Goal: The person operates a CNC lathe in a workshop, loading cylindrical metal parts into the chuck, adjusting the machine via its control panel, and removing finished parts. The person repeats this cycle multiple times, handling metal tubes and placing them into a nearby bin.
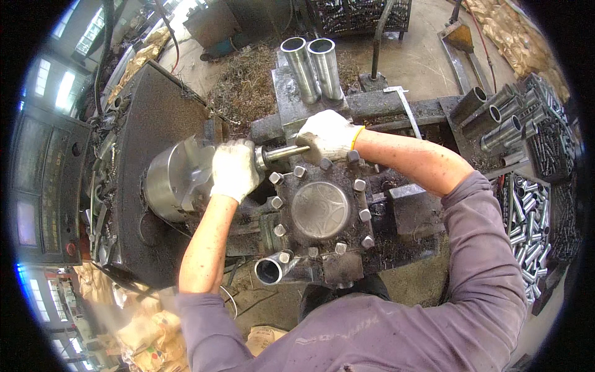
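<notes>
Both my hands wear white work gloves. A shiny metal rod with a stepped collar point(286, 152) runs between them, above the lathe's bolted tool post point(319, 209). My left hand point(235, 168) is closed around the rod's collared end, close to the round steel chuck point(168, 177); its fingers hide how that end meets the chuck. At the rod's other end, my right hand point(328, 137) curls with bent fingers; the tip is partly hidden by the glove. Just beyond that hand, two steel tubes point(310, 71) stand upright side by side on a metal block.
A steel tube point(273, 270) lies at the tool post's near side. A caliper point(406, 111) rests beyond my right forearm. More tubes point(501, 133) lie at the right, above a bin of small metal pieces point(530, 229). Metal shavings point(245, 96) cover the floor behind.
</notes>
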{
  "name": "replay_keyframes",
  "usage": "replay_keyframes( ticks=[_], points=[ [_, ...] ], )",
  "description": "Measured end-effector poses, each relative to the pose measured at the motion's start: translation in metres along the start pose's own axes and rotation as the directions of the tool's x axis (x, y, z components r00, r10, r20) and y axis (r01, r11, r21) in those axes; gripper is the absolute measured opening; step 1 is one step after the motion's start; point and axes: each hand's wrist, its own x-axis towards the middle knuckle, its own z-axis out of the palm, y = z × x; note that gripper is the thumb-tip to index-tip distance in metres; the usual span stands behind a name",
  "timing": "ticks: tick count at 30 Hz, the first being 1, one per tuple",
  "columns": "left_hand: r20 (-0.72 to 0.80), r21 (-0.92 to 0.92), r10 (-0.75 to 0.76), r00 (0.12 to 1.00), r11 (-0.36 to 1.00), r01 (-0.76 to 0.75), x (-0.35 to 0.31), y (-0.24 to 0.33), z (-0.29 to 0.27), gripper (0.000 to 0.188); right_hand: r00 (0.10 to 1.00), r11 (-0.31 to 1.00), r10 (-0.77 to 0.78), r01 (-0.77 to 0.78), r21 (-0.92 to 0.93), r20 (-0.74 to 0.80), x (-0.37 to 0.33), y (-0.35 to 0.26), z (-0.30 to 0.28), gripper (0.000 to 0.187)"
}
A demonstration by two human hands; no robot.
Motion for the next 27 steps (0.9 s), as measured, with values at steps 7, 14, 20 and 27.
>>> replay_keyframes(
  ticks=[7,14,20,27],
  points=[
    [0.065,0.054,-0.023,0.998,0.998,0.019,0.003,0.0,-0.002,0.038,1.0,0.997,-0.01,0.01,-0.079,-0.006,0.004,-0.01,-0.009,0.022],
    [-0.006,-0.015,0.018,1.0,1.0,-0.018,-0.003,0.001,-0.007,0.032,0.982,0.987,0.147,-0.139,-0.077,0.116,-0.006,-0.014,-0.016,0.023],
    [-0.036,-0.045,0.001,0.999,0.999,-0.003,-0.004,0.0,-0.005,0.027,0.993,0.99,0.093,-0.085,-0.11,0.072,-0.008,-0.008,-0.014,0.025],
    [-0.058,-0.035,0.018,0.998,0.999,-0.021,-0.004,-0.003,-0.001,0.022,0.994,0.994,0.087,-0.082,-0.076,0.063,-0.009,0.009,-0.001,0.029]
  ],
)
